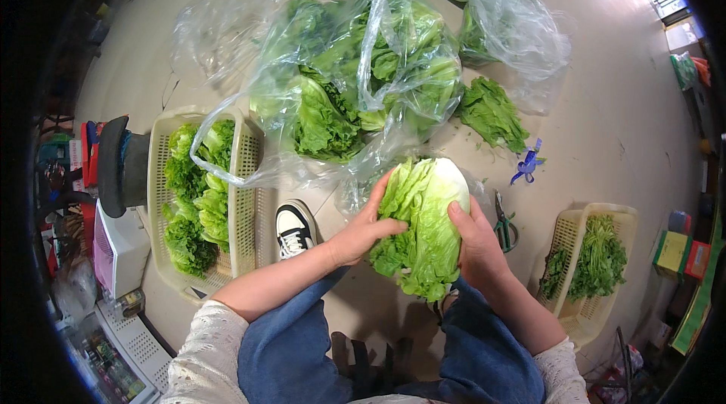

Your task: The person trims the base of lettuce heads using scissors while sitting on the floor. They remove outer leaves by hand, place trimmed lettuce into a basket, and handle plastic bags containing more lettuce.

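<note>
A head of leafy lettuce [426,222] is held between both hands above the floor, its pale base pointing away from me. My left hand [368,231] grips the leaves on its left side, thumb on top. On the right side, my right hand [476,234] holds it with the thumb near the base. Just beyond lies a large clear plastic bag [377,52] with more lettuce [326,120] inside and at its mouth. Loose green leaves [492,114] lie to the bag's right. Green-handled scissors [503,225] rest on the floor beside my right hand.
A cream plastic basket [247,205] with lettuce stands at left, near my shoe [295,228]. At right stands another basket [615,290] with leafy greens. A blue-purple ribbon [527,164] lies on the floor. Further clear bags [510,24] with greens lie at the top right.
</note>
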The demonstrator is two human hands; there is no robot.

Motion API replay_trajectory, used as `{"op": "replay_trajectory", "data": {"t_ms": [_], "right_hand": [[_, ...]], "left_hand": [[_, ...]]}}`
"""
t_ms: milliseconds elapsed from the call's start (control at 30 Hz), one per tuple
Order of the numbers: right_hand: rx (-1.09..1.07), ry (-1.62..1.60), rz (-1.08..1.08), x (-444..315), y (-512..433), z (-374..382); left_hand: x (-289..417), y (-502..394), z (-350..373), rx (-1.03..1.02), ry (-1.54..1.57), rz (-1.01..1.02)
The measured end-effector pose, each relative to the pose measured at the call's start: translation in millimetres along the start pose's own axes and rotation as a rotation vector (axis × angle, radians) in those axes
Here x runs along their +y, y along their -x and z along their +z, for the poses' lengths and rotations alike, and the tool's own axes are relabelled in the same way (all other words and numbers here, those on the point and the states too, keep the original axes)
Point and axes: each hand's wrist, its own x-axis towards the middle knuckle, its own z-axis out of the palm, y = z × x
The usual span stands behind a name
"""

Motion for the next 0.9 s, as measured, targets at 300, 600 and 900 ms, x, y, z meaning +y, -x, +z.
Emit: {"op": "replay_trajectory", "data": {"t_ms": [300,600,900], "right_hand": [[-0.073,-0.020,0.081,-2,3,-4],[0.098,0.638,-0.197,14,-11,-26],[0.028,0.111,-0.033,4,-18,-37]], "left_hand": [[-6,-2,-5,-0.076,-0.128,0.074],[-3,-3,-17,0.053,-0.030,-0.094],[8,1,-24,0.112,-0.174,0.041]]}}
